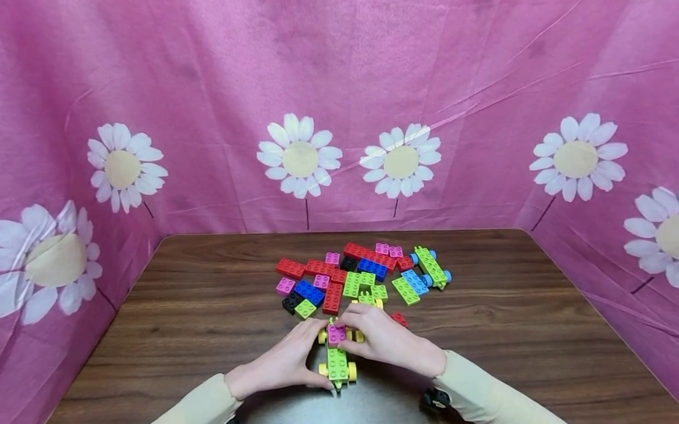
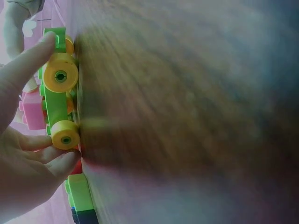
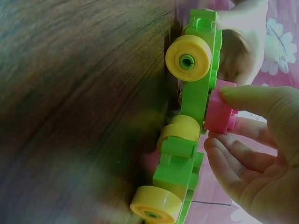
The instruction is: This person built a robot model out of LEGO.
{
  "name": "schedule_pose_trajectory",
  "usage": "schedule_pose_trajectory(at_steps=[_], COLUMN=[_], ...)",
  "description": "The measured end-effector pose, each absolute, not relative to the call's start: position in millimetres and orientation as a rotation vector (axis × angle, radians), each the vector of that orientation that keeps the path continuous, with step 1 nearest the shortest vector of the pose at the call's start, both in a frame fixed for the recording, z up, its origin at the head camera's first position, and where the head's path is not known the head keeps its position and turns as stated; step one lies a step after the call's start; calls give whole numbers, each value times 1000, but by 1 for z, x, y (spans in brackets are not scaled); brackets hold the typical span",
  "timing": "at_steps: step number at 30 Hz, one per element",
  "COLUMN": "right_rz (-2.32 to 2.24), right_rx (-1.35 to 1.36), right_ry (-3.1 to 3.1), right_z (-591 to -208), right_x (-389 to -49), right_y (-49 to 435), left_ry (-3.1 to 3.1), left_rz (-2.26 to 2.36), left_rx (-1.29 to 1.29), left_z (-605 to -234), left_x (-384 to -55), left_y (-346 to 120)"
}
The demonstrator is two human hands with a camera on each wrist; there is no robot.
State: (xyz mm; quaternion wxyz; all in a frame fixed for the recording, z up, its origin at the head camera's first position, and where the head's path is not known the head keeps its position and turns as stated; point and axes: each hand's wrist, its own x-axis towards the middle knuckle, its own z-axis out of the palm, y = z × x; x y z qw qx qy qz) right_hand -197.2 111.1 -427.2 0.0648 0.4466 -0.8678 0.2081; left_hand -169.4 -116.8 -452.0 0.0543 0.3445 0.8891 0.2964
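One left hand (image 1: 284,362), bare: thumb at the near end of a green wheeled base, fingers at its far end beside a yellow wheel (image 2: 65,135); the base is gripped lengthwise between them.

One right hand (image 1: 386,337), bare: thumb and fingers closed on the sides of a pink brick, in a pinch.

One green wheeled base (image 1: 338,366), yellow wheels: between the two hands, wheels down, its long side toward the left palm.

One pink brick (image 1: 337,335), studs up: at the right fingertips, over the far part of the base; whether it is fully seated cannot be told.

One second green base (image 3: 174,175), also yellow-wheeled: just beyond the right hand, partly hidden by it in the head view.

One small red brick (image 1: 399,319): near the right hand, past its knuckles.

One lime brick (image 1: 305,309), with a black brick (image 1: 292,301) and a dark blue brick (image 1: 309,293): beyond the left fingers.

One light blue brick (image 1: 415,282): beyond the right hand, touching a blue-wheeled green base (image 1: 431,266) or just beside it.

One wooden tabletop (image 1: 178,323): beneath both hands.

One pink cloth (image 1: 343,58), daisy-printed: well beyond both hands.
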Motion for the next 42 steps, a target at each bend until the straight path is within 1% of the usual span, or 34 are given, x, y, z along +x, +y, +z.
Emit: schedule_pose_trajectory(at_steps=[10, 19, 32, 42], right_rz=[625, 654, 717, 800], right_rx=[1340, 1340, 1354, 1392], right_ry=[-2604, -2635, -2638, -2663], right_z=[-425, -421, -423, -422], right_x=[-198, -199, -203, -205], right_y=[110, 106, 105, 106], left_ry=[2753, 2755, 2769, 2749], left_rz=[881, 878, 870, 878], left_rx=[1092, 1015, 1015, 958], left_z=[-452, -451, -448, -448], left_x=[-172, -174, -173, -173], left_y=[-116, -116, -114, -114])
